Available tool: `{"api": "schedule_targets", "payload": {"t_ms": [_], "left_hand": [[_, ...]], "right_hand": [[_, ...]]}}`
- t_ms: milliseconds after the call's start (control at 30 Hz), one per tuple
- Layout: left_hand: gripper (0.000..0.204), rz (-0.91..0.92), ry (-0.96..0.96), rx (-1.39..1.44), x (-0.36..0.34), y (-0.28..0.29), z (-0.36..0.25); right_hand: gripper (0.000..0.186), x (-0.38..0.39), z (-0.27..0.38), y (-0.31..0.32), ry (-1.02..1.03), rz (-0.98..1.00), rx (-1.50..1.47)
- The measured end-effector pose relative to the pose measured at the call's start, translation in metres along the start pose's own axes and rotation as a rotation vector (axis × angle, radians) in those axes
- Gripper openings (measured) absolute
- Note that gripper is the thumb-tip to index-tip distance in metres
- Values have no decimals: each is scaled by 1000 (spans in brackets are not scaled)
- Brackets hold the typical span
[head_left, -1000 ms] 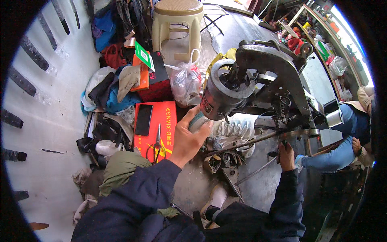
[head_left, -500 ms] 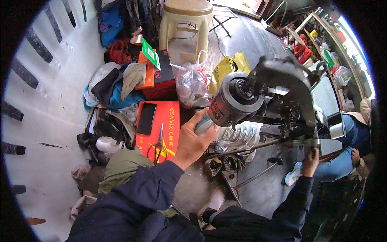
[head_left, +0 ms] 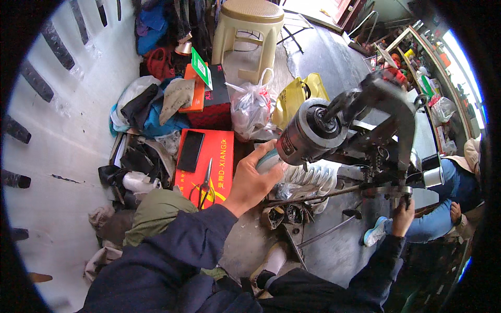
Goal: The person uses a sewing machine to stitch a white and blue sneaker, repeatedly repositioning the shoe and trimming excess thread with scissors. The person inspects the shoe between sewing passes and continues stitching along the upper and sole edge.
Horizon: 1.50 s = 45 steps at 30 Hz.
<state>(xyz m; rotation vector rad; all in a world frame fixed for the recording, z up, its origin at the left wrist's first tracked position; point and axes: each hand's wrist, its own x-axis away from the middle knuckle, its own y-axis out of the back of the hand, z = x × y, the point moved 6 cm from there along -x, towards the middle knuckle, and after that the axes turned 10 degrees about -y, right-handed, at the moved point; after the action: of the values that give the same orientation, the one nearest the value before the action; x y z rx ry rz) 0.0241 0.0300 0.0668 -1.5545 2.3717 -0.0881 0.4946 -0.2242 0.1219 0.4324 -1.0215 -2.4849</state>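
Observation:
A dark cast-metal hand-cranked shoe sewing machine (head_left: 399, 122) stands in front of me, its thick black cylinder (head_left: 308, 133) toward the left. Below that cylinder, my left hand (head_left: 253, 180) is closed around the pale, teal-edged end of a light lace-up shoe (head_left: 315, 180). The cylinder and the machine's arm hide part of the shoe. My right hand (head_left: 403, 216) is wrapped round the handle at the rim of the machine's wheel (head_left: 383, 192), on the near right. A white thread spool (head_left: 432, 177) sits beside the wheel.
On the left, a red box (head_left: 224, 151) carries a black phone (head_left: 192, 151) and scissors (head_left: 206, 182). Behind it are a plastic bag (head_left: 250, 109), a yellow bag (head_left: 297, 99) and a beige stool (head_left: 250, 13). At right sits another person in jeans (head_left: 425, 221).
My right hand and the wheel handle have shifted slightly downward. My left hand keeps its hold on the shoe under the cylinder. The whole view has moved a little.

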Motion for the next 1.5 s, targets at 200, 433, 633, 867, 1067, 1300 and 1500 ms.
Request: {"api": "schedule_targets", "payload": {"t_ms": [200, 433, 633, 867, 1067, 1300, 1500], "left_hand": [[42, 9, -14, -31, 0, 1, -1], [58, 27, -10, -22, -2, 1, 0], [45, 45, 26, -25, -2, 0, -4], [57, 42, -20, -69, -3, -1, -1], [56, 53, -29, -62, -4, -2, -4], [53, 59, -34, -61, -5, -2, -6], [41, 67, 19, -8, -3, -3, -5]], "right_hand": [[27, 51, -34, -102, -328, 527, -70], [23, 29, 25, -10, 16, 181, -251], [27, 0, -69, -50, -65, -5, 78], [35, 71, 16, -72, -193, 530, -302], [21, -4, -12, 0, 30, -35, -150], [31, 57, -54, -118, -290, 464, -103], [24, 68, 60, -44, -20, 337, -246]]}}
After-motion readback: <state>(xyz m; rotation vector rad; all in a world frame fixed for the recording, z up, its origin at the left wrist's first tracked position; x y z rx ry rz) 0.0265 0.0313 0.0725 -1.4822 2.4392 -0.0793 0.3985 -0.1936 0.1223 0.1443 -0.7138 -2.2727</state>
